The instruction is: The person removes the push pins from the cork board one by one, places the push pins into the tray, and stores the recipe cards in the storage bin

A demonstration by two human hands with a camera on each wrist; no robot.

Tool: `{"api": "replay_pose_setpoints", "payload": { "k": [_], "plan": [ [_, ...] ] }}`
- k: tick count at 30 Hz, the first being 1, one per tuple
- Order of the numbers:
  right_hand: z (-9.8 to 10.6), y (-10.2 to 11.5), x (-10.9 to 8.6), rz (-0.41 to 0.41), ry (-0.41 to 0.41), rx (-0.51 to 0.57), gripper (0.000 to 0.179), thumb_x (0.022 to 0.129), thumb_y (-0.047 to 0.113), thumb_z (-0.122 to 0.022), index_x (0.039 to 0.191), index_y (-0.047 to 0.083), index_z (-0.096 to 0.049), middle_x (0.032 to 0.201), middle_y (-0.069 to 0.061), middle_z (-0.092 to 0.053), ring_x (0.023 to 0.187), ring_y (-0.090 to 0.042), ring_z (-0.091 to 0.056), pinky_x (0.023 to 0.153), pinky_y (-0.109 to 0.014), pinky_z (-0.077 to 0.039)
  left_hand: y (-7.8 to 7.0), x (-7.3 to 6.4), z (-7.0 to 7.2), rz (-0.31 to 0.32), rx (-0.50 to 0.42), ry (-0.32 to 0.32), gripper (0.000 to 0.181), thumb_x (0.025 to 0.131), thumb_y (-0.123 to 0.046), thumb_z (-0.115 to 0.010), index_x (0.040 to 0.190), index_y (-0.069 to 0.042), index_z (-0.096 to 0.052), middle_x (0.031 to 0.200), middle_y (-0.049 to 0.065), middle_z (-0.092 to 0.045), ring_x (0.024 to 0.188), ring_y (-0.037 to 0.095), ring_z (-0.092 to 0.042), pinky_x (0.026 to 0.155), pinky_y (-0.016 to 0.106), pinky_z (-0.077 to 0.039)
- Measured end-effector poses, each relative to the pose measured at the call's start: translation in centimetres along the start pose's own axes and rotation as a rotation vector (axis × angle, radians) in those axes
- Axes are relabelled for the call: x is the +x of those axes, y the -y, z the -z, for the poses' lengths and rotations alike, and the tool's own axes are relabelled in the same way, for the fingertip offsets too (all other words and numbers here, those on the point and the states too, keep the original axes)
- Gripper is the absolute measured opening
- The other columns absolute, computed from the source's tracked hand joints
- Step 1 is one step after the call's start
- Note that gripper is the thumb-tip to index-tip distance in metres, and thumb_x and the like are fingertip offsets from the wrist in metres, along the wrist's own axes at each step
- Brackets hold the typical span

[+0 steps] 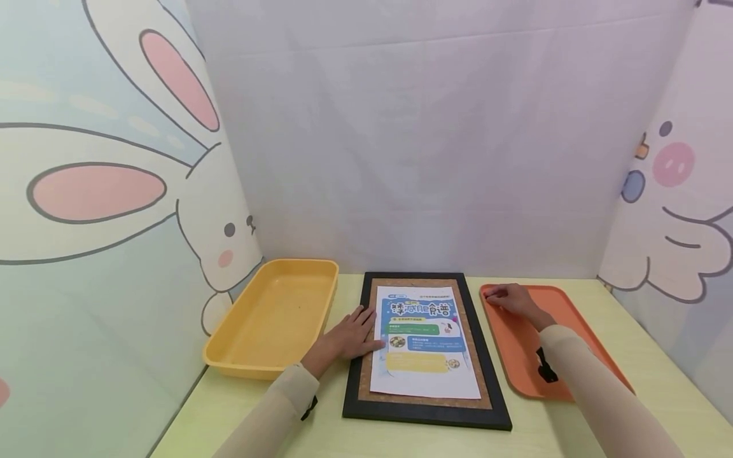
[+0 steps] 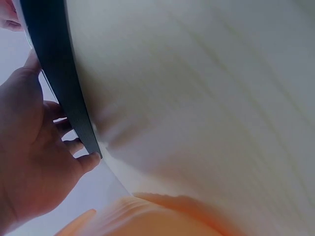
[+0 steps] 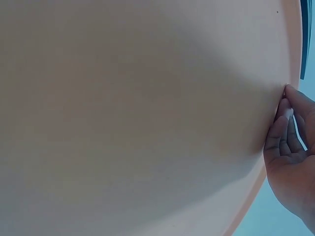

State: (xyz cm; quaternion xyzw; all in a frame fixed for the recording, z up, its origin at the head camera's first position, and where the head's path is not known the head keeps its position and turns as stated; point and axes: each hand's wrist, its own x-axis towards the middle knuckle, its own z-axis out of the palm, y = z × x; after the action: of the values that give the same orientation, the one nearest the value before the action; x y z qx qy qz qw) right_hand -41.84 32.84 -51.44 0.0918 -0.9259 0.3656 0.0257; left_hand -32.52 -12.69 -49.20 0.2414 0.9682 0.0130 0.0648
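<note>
A black-framed cork board [image 1: 366, 397] lies flat on the table with a printed paper sheet [image 1: 424, 386] on it. My left hand [image 1: 354, 334] rests on the board's left side, fingers spread and reaching the sheet's left edge. Seen from the left wrist, those fingers lie along the black frame [image 2: 61, 64]. At the far left corner of the orange tray [image 1: 523, 356], my right hand [image 1: 512, 299] pinches a small dark red thing [image 1: 487, 295], mostly hidden by the fingertips. From the right wrist, thumb and fingers [image 3: 278, 130] meet low at the tray's edge.
A deep yellow tray [image 1: 275, 318] stands on the table to the left of the board. Behind the table hangs a pale cloth [image 1: 429, 159], with cartoon-printed panels on both sides. Bare table [image 1: 458, 442] shows in front of the board.
</note>
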Motion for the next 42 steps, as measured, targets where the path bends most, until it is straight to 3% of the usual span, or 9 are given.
{"api": "replay_pose_setpoints", "payload": {
  "k": [42],
  "plan": [
    [0.06,0.16,0.11,0.019,0.023,0.021,0.029,0.099,0.012,-0.072,0.118,-0.011,-0.070,0.104,-0.024,-0.072,0.074,-0.022,-0.061,0.063,-0.029,-0.053,-0.04,0.23,-0.04,0.004,0.017,0.015,0.092,0.101,-0.072,-0.040,0.165,-0.009,-0.026,0.172,0.009,-0.023,0.159,0.033,-0.018,0.124,0.051,-0.026]
  ]
}}
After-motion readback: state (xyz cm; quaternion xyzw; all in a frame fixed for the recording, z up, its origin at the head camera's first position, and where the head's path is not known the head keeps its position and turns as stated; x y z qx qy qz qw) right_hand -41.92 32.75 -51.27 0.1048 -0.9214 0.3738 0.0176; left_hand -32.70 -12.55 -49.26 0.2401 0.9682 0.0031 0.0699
